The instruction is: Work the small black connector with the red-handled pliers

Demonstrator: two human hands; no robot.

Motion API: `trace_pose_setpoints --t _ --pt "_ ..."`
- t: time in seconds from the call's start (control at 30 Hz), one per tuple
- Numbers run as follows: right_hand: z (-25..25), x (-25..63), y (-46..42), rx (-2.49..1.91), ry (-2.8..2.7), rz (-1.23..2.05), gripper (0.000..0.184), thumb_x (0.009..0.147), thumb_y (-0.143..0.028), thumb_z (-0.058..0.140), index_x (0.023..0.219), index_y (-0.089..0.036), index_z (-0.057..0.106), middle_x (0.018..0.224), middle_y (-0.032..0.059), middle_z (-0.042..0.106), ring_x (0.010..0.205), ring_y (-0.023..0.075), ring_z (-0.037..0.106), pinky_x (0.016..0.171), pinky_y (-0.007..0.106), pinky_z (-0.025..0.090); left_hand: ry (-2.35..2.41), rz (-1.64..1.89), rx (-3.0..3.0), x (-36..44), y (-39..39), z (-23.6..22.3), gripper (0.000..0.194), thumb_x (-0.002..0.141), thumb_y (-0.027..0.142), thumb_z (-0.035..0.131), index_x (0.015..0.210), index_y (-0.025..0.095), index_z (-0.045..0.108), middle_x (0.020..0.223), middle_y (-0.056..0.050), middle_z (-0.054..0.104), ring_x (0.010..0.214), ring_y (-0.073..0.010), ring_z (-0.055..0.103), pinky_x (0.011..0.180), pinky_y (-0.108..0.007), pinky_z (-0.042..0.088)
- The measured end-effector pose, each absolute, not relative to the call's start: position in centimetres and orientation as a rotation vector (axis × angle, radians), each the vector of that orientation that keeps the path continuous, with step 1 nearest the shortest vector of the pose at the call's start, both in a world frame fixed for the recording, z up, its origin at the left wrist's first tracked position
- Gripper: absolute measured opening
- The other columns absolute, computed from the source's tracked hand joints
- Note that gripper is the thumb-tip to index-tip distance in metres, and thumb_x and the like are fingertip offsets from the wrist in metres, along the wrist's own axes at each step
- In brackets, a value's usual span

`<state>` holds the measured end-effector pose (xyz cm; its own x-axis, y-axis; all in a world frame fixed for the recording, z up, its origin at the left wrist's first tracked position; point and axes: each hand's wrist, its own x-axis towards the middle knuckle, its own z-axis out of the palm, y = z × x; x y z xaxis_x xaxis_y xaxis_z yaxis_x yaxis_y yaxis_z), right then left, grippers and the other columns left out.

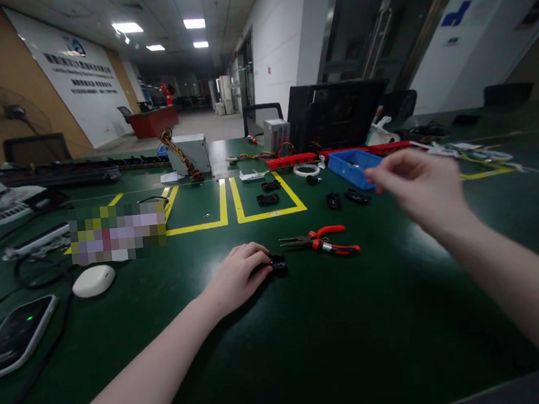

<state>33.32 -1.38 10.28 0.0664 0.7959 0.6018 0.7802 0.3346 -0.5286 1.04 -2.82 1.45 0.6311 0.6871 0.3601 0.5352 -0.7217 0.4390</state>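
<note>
My left hand point(243, 271) rests on the green table with its fingers closed round a small black plastic part point(278, 263), whose near end they cover. Raised at the right, my right hand point(419, 184) has thumb and forefinger pinched together; whatever sits between them is too small to make out. Just beyond those fingertips stands a blue bin point(349, 168). A pair of long-nose pliers point(321, 241) with red and black handles lies beside the black part, jaws pointing left. More black parts lie farther back, among them one piece point(268, 199) inside a yellow-taped square.
A white tape roll point(306, 170) sits left of the bin. Behind are a metal power supply box point(190, 153) with cables and a large black case point(335, 116). A phone point(14, 337), a white rounded case point(94, 281) and black cables occupy the left side.
</note>
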Motion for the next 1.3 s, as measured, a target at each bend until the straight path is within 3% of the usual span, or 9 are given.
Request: trace_pose_setpoints --t 0.07,0.13,0.27,0.33,0.6,0.8,1.03,1.17,1.3 --pt "8.6 33.7 -0.5 -1.467 -1.823 0.113 0.034 0.085 -0.049 0.057 0.079 -0.016 0.062 0.068 0.0009 0.061 0.061 0.0125 0.054 0.058 0.027 0.044 0.991 0.734 2.574 1.1 -2.8 1.4 0.010 0.093 0.021 0.054 0.100 0.020 0.061 0.115 -0.005 0.059 0.105 -0.0212 0.057 0.091 -0.041 0.049" --pt "6.2 34.2 0.1 -1.511 -1.978 0.149 0.033 0.087 -0.050 0.053 0.078 -0.019 0.062 0.072 0.0026 0.064 0.065 0.0154 0.056 0.060 0.029 0.043 1.014 0.729 2.575 1.3 -2.9 1.4 0.010 0.092 0.020 0.054 0.100 0.020 0.060 0.115 -0.005 0.059 0.105 -0.0207 0.056 0.091 -0.041 0.049" --pt "2.5 35.4 0.6 -1.477 -2.159 0.076 0.035 0.090 -0.050 0.045 0.101 -0.021 0.061 0.115 0.0097 0.063 0.105 0.0254 0.058 0.089 0.040 0.045 1.046 0.684 2.572 1.7 -3.1 1.8 0.011 0.091 0.017 0.054 0.101 0.021 0.059 0.115 -0.004 0.058 0.103 -0.0198 0.056 0.090 -0.039 0.049" --pt "1.8 35.7 0.7 -1.539 -2.220 0.143 0.050 0.086 -0.056 0.050 0.122 -0.022 0.054 0.130 0.0117 0.056 0.117 0.0290 0.052 0.094 0.046 0.043 1.062 0.666 2.565 2.0 -3.2 2.0 0.011 0.092 0.016 0.053 0.101 0.021 0.058 0.114 -0.005 0.058 0.103 -0.0198 0.056 0.090 -0.038 0.049" --pt "2.5 34.6 -0.6 -1.603 -2.340 0.242 0.092 0.063 -0.068 0.067 0.140 -0.025 0.042 0.142 0.0111 0.045 0.127 0.0340 0.043 0.102 0.052 0.037 1.120 0.586 2.563 2.2 -2.9 2.1 0.017 0.089 0.021 0.057 0.106 0.023 0.056 0.118 -0.004 0.057 0.105 -0.0218 0.055 0.091 -0.041 0.048" --pt "3.2 33.2 -1.2 -1.681 -2.312 0.117 0.067 0.077 -0.064 0.056 0.128 -0.021 0.054 0.123 0.0117 0.058 0.106 0.0280 0.056 0.088 0.045 0.047 1.070 0.589 2.583 3.1 -1.8 2.3 0.013 0.091 0.018 0.054 0.103 0.022 0.057 0.118 -0.003 0.058 0.104 -0.0202 0.057 0.089 -0.037 0.049" --pt "3.3 32.8 -1.3 -1.539 -2.309 -0.260 0.051 0.077 -0.049 0.061 0.118 -0.020 0.058 0.112 0.0108 0.062 0.103 0.0272 0.057 0.090 0.045 0.044 1.018 0.637 2.612 3.3 -1.3 1.6 0.014 0.090 0.020 0.057 0.103 0.024 0.060 0.121 -0.002 0.060 0.107 -0.0200 0.058 0.091 -0.037 0.049" --pt "3.1 32.6 -0.8 -1.532 -2.336 -0.285 0.041 0.076 -0.042 0.062 0.109 -0.018 0.059 0.105 0.0101 0.065 0.092 0.0244 0.061 0.079 0.040 0.046 0.978 0.636 2.628 3.3 -1.5 1.5 0.017 0.092 0.020 0.055 0.108 0.024 0.059 0.124 -0.002 0.060 0.110 -0.0205 0.058 0.097 -0.041 0.047" --pt "3.0 32.9 -0.4 -1.437 -2.377 -0.352 0.039 0.077 -0.041 0.062 0.107 -0.016 0.058 0.100 0.0097 0.068 0.086 0.0237 0.063 0.081 0.043 0.043 0.949 0.655 2.593 3.2 -1.3 1.6 0.017 0.092 0.020 0.054 0.108 0.023 0.060 0.127 -0.003 0.059 0.114 -0.0197 0.056 0.099 -0.038 0.047"
